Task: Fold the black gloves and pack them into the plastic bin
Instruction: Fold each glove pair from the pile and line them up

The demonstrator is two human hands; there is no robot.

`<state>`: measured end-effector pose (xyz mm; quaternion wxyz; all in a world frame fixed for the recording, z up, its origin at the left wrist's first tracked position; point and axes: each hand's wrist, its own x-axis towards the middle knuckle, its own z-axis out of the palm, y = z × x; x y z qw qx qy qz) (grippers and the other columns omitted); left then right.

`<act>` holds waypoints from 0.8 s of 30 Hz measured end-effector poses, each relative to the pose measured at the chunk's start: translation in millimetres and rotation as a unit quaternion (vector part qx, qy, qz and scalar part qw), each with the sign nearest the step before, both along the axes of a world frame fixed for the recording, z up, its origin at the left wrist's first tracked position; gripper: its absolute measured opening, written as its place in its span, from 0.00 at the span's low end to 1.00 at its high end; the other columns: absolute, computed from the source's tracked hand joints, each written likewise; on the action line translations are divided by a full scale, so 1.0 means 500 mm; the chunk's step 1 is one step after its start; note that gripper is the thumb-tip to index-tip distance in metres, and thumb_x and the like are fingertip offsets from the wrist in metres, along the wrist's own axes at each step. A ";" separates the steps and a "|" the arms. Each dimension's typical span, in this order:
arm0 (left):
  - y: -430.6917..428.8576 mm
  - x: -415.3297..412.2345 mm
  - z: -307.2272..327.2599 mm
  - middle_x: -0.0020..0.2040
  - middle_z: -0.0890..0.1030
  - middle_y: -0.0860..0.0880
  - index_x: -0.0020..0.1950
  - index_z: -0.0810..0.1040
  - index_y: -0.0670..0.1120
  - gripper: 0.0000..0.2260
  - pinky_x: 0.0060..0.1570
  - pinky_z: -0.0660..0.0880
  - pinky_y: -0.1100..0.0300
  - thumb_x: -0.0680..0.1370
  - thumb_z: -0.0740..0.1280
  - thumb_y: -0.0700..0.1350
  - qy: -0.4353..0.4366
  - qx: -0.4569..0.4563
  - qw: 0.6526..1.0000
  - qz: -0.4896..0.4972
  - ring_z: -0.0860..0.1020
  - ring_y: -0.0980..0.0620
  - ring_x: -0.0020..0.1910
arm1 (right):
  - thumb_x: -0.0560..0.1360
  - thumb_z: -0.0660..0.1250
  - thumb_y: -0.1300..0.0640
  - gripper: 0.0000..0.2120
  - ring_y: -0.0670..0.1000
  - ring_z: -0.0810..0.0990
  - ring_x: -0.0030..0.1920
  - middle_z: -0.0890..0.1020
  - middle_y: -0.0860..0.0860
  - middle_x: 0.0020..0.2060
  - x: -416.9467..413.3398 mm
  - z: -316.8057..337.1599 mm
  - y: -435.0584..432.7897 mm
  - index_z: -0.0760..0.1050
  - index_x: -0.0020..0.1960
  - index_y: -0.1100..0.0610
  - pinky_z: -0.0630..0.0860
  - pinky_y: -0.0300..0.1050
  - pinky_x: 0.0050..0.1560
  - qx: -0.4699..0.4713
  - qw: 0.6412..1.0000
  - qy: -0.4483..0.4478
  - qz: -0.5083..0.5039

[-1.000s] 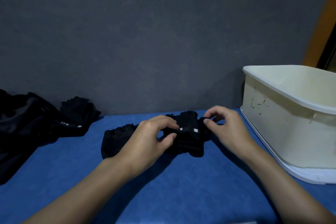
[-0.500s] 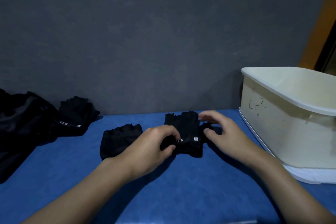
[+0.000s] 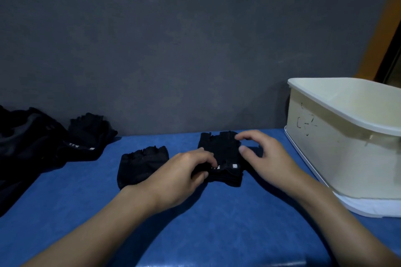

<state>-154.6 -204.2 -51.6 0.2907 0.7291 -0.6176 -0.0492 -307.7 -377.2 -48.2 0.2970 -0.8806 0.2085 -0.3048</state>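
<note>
1. Pinching the near left edge of a black fingerless glove [image 3: 223, 156], the person's left hand [image 3: 180, 178] has thumb and curled fingers closed on the fabric; the grip is narrow and holds the glove.
2. On the glove's right side is the right hand [image 3: 267, 158], fingers spread and bent, fingertips touching the glove's far right corner. Its grip is loose and wide rather than clamped, with the thumb resting at the glove's edge.
3. That glove lies flat on the blue counter [image 3: 217, 223], finger stubs pointing away from the person, a small white tag near its cuff.
4. Just beside it on the left, partly hidden by the left wrist, lies a second black glove [image 3: 141, 165], also flat on the counter.
5. Farther left, near the grey wall [image 3: 173, 39], a third glove [image 3: 89, 134] with white lettering on its cuff leans against a heap of dark fabric [image 3: 23, 147] at the counter's left edge.
6. To the right stands the cream plastic bin [image 3: 325, 154], tilted slightly, with a scribbled mark on its near wall. It sits near the right hand but apart from it. What I can see of its inside holds no gloves.
</note>
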 end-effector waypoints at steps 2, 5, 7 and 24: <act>-0.002 0.005 0.000 0.61 0.78 0.59 0.58 0.79 0.53 0.10 0.63 0.67 0.72 0.80 0.67 0.41 -0.010 0.001 1.000 -0.005 0.72 0.65 0.65 | 0.76 0.66 0.47 0.08 0.37 0.74 0.57 0.79 0.36 0.55 0.005 0.000 0.005 0.78 0.55 0.40 0.68 0.41 0.63 0.002 1.000 0.015 0.027; -0.001 0.012 0.001 0.59 0.77 0.61 0.60 0.78 0.55 0.10 0.61 0.69 0.68 0.80 0.67 0.43 -0.014 0.003 1.000 0.003 0.74 0.63 0.61 | 0.76 0.65 0.43 0.12 0.40 0.71 0.66 0.75 0.33 0.60 0.008 -0.011 0.007 0.79 0.58 0.43 0.60 0.52 0.71 -0.046 0.992 0.108 0.036; 0.002 0.015 0.000 0.59 0.77 0.61 0.63 0.76 0.55 0.12 0.60 0.70 0.67 0.80 0.67 0.45 -0.006 0.012 1.000 0.011 0.74 0.63 0.59 | 0.78 0.64 0.43 0.14 0.39 0.68 0.69 0.73 0.35 0.65 0.008 -0.015 0.007 0.77 0.61 0.43 0.57 0.52 0.73 -0.049 0.989 0.138 0.032; 0.009 0.011 0.014 0.70 0.70 0.62 0.70 0.74 0.57 0.18 0.71 0.64 0.65 0.80 0.65 0.55 -0.036 0.060 0.997 0.018 0.68 0.65 0.69 | 0.80 0.60 0.44 0.25 0.42 0.56 0.75 0.58 0.36 0.75 0.003 -0.013 0.000 0.63 0.75 0.46 0.49 0.47 0.74 -0.064 0.970 0.229 0.051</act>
